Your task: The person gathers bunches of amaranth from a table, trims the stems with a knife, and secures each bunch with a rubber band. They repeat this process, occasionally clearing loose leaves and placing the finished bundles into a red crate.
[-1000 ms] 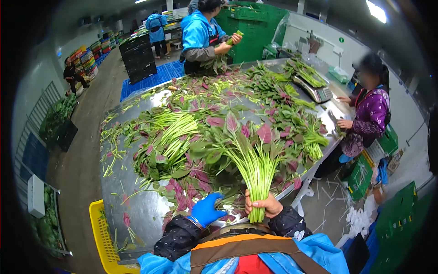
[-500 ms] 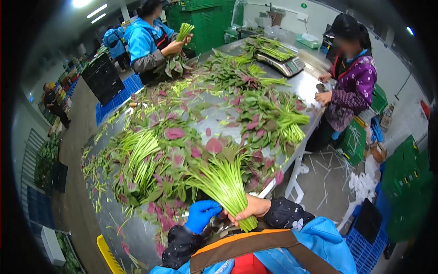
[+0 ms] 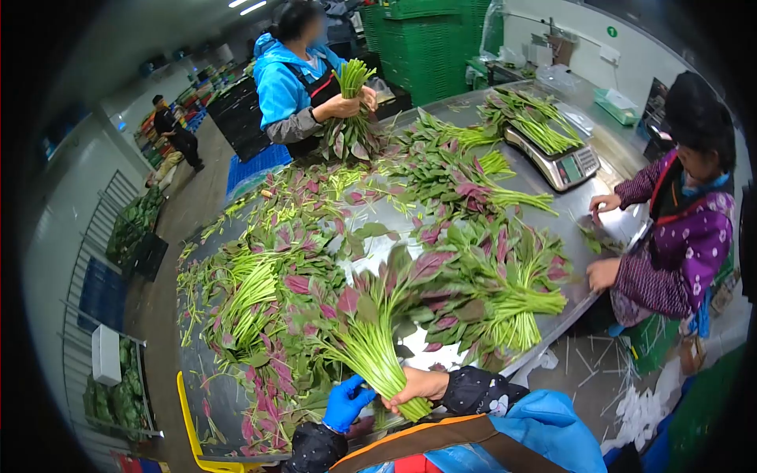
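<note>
My right hand is closed around the lower stems of a bunch of red-and-green amaranth. Its leaves fan out away from me over the table. Beside the stem ends, my left hand, in a blue glove, has its fingers curled with the tips drawn together; whatever they pinch is too small to make out. A loose pile of amaranth lies left of the bunch. To the right rests another group of amaranth bunches, their stems pointing right.
A digital scale carrying greens stands at the back right of the metal table. One co-worker holds a bunch at the far side; another works at the right edge. A yellow crate sits at the lower left.
My view has swung left and dropped, so the table sits further right. The held bunch leans more upright, its leaves raised. The right co-worker's hands have moved apart, with a leafy piece between them.
</note>
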### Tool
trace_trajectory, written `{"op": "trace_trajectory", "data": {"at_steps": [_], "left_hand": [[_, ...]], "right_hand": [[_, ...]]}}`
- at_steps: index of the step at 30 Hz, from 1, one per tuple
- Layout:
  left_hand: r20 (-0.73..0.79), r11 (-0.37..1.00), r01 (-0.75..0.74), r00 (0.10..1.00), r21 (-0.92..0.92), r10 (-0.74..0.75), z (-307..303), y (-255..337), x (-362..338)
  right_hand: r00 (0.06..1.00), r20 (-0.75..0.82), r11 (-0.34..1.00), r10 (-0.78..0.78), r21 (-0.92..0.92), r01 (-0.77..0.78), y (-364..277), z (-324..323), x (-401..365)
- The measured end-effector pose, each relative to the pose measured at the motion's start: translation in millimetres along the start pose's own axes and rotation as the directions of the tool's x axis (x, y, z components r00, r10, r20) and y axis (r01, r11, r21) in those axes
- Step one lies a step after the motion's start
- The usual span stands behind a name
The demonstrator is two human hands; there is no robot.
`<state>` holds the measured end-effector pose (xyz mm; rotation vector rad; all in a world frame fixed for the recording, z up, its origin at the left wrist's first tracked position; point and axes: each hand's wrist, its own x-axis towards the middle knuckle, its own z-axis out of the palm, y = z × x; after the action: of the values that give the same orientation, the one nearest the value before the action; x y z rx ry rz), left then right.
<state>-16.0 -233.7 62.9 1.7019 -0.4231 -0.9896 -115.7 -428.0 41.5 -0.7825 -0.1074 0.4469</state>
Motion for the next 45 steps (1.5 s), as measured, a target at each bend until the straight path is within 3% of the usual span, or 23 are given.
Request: {"op": "trace_trajectory", "data": {"at_steps": [1, 4, 7, 10, 14, 18, 19, 22, 24, 26, 28, 29, 32, 34, 36, 38, 40, 41, 45], "left_hand": [[-0.032, 0.987, -0.081, 0.997, -0.139, 0.077, 16, 1, 2], [-0.089, 0.946, -0.001, 0.996, -0.324, -0.029, 40, -13, 6], [-0.161, 0.956, 0.008, 0.985, -0.292, -0.057, 55, -27, 11], [-0.218, 0.988, -0.01, 0.976, -0.153, -0.024, 66, -42, 11], [-0.021, 0.991, -0.039, 0.999, -0.125, 0.037, 70, -44, 1], [0.182, 0.982, 0.169, 0.972, -0.089, -0.15, 62, -26, -20], [0.273, 0.963, 0.271, 0.926, 0.005, -0.262, 54, -33, -23], [0.319, 0.958, -0.219, 0.936, 0.185, 0.152, 56, -50, -31], [0.24, 0.961, -0.183, 0.962, 0.208, 0.131, 69, -14, -36], [0.153, 0.98, -0.007, 0.988, -0.2, 0.038, 78, -39, -28], [0.139, 0.873, -0.059, 0.98, -0.483, 0.143, 100, -42, -10], [0.098, 0.922, 0.015, 0.995, -0.388, 0.025, 116, -3, -8], [-0.092, 0.821, -0.195, 0.981, -0.537, 0.173, 146, -4, 22], [-0.126, 0.876, -0.215, 0.976, -0.432, 0.177, 157, 15, 17], [-0.173, 0.911, -0.182, 0.977, -0.369, 0.125, 165, 14, 12], [-0.203, 0.934, -0.091, 0.979, -0.346, 0.02, 172, 30, 4], [-0.281, 0.931, -0.255, 0.943, -0.262, 0.18, 179, 32, 1], [-0.281, 0.928, -0.305, 0.929, -0.215, 0.24, 182, 34, -1], [-0.255, 0.863, -0.272, 0.951, -0.425, 0.174, 194, 40, -5]], "right_hand": [[1.0, 0.011, 0.999, 0.023, 0.043, -0.023, -5, -7, -5], [0.993, 0.043, 0.988, 0.112, 0.104, -0.116, -12, -23, -14], [0.957, -0.054, 0.956, 0.285, 0.093, -0.28, -10, -35, -28], [0.94, -0.107, 0.942, 0.325, 0.121, -0.313, -5, -38, -43], [0.934, -0.123, 0.941, 0.335, 0.095, -0.325, 7, -52, -44], [0.928, -0.171, 0.937, 0.33, -0.057, -0.344, -15, -49, -44], [0.928, -0.208, 0.948, 0.31, -0.012, -0.319, -16, -49, -43], [0.967, -0.163, 0.974, 0.194, -0.088, -0.211, -24, -43, -44], [0.989, -0.078, 0.976, 0.124, -0.172, -0.136, -26, -35, -47], [0.994, -0.001, 0.984, 0.106, -0.146, -0.105, -35, -24, -59], [0.991, 0.027, 0.977, 0.131, -0.17, -0.125, -32, -27, -67], [0.989, 0.045, 0.972, 0.14, -0.196, -0.129, -30, -30, -70], [0.981, 0.115, 0.964, 0.154, -0.234, -0.124, -8, -41, -78], [0.974, 0.162, 0.975, 0.161, -0.18, -0.132, -22, -43, -86], [0.942, 0.238, 0.972, 0.236, -0.057, -0.229, -34, -41, -93], [0.946, 0.233, 0.974, 0.227, -0.043, -0.223, -41, -37, -97], [0.957, 0.184, 0.959, 0.223, -0.217, -0.182, -46, -32, -98], [0.964, 0.212, 0.949, 0.16, -0.301, -0.091, -48, -29, -98], [0.917, 0.317, 0.922, 0.243, -0.368, -0.117, -48, -39, -97]]}}
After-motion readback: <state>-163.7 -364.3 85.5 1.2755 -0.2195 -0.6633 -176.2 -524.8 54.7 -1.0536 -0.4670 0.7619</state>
